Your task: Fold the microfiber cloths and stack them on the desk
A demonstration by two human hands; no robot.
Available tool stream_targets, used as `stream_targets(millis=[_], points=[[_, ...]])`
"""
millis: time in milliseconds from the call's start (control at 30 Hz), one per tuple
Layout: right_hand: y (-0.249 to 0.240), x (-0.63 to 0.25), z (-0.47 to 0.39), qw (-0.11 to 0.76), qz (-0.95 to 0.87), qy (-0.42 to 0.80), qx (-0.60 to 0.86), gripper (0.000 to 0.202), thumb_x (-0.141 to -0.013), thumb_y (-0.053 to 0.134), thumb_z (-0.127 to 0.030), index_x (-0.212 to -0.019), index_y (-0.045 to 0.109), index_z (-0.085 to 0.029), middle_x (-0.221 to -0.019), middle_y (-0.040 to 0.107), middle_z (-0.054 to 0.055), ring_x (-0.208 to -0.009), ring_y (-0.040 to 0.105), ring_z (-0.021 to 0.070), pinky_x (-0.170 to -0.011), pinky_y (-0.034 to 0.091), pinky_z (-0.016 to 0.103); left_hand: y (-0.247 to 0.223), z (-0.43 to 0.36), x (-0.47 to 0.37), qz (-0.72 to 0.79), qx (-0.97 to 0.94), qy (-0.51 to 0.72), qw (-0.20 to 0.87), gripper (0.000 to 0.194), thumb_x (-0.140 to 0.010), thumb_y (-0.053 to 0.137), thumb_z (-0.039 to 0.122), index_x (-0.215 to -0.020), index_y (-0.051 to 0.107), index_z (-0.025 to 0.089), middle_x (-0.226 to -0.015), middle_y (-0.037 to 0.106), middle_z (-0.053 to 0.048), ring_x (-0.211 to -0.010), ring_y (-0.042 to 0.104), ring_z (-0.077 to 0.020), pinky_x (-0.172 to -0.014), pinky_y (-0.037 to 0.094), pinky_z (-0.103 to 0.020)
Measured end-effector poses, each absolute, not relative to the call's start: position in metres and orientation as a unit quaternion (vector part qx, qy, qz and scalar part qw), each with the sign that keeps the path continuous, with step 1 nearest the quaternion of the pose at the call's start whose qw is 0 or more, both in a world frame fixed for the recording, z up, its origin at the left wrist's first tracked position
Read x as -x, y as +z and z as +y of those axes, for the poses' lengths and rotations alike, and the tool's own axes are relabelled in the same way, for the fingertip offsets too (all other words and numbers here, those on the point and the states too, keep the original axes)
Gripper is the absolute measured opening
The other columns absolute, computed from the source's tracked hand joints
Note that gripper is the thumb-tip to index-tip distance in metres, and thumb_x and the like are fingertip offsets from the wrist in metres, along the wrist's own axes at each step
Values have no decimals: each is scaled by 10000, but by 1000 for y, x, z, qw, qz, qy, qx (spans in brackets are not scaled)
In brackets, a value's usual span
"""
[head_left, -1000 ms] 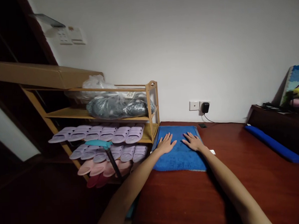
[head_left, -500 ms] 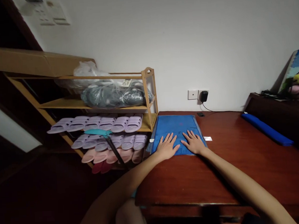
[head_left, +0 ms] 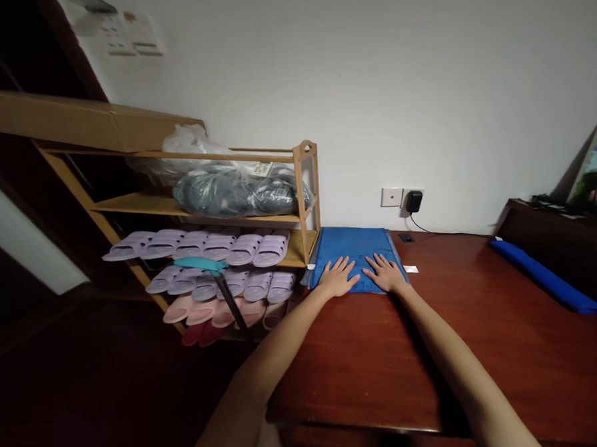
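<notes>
A flat blue piece, which looks like folded cloth (head_left: 353, 242), lies at the back left of the dark red wooden table (head_left: 356, 360), close to the wall. My left hand (head_left: 337, 278) rests palm down on its near left part, fingers spread. On the near right part my right hand (head_left: 385, 273) lies flat in the same way. Neither hand grips anything. Greyish layers show under the blue at its edges, and small white tags stick out on both sides.
Left of the table stands a wooden shoe rack (head_left: 308, 203) with several lilac slippers (head_left: 270, 248) and a plastic-wrapped bundle (head_left: 237, 190). A teal-topped handle (head_left: 200, 265) leans before it. A rolled blue thing (head_left: 544, 276) lies at right. A black plug (head_left: 414, 201) sits in the wall socket.
Both hands and the blue cloth have slid a little away from me, toward the wall; more bare table shows in front. The view has shifted slightly.
</notes>
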State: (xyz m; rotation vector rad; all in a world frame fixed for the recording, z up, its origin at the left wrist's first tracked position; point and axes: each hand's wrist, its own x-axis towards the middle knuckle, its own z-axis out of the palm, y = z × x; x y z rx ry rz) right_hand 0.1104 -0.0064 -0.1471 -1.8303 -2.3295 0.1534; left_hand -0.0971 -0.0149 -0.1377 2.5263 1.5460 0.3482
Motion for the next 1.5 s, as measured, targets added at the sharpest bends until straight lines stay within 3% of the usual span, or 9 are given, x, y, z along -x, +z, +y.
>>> stream_targets(millis=[567,867,1033,1100,1233,1500], points=[[-144,-141,-19,109,-770,74,624,780,-862,172,-721,-1481,240,-250,-1557,152,42,-1430,94,192,-1135,117,428,-138,-11,97,516,-840,138,100,625,-889,351,603,-1431,344,291,-1538,226,-24,-1427,141,-239,-1137,27,-493],[-149,-178,-35,115,-769,98,621,710,-880,178,-692,-1472,249,-308,-1554,154,9,-1427,113,212,-1132,108,477,-136,-10,97,512,-842,133,103,623,-892,362,589,-1431,353,276,-1539,220,-45,-1426,142,-248,-1132,45,-505],[-137,-261,-62,132,-735,78,661,656,-904,155,-628,-1484,202,-326,-1562,106,-5,-1433,72,209,-1127,127,485,-136,-7,98,510,-843,132,105,626,-896,354,586,-1433,353,264,-1538,219,-54,-1426,135,-261,-1125,44,-523],[-134,-311,-77,133,-667,31,733,679,-872,228,-651,-1462,273,-319,-1558,150,3,-1431,93,211,-1121,150,491,-136,-6,97,511,-843,131,104,630,-896,355,584,-1436,347,259,-1539,215,-58,-1427,133,-261,-1125,45,-522],[-143,-413,-116,144,-546,-14,825,744,-869,203,-597,-1429,347,-128,-1525,214,177,-1415,145,300,-1073,189,582,-135,-3,97,517,-843,119,91,625,-900,350,580,-1441,338,267,-1540,215,-48,-1427,135,-256,-1129,51,-504],[-181,-510,-163,155,-411,-63,896,860,-828,120,-699,-1460,283,-138,-1551,144,135,-1421,124,276,-1079,168,599,-134,-1,97,519,-850,76,45,669,-915,222,620,-1468,275,247,-1549,181,-42,-1430,121,-244,-1121,82,-511]])
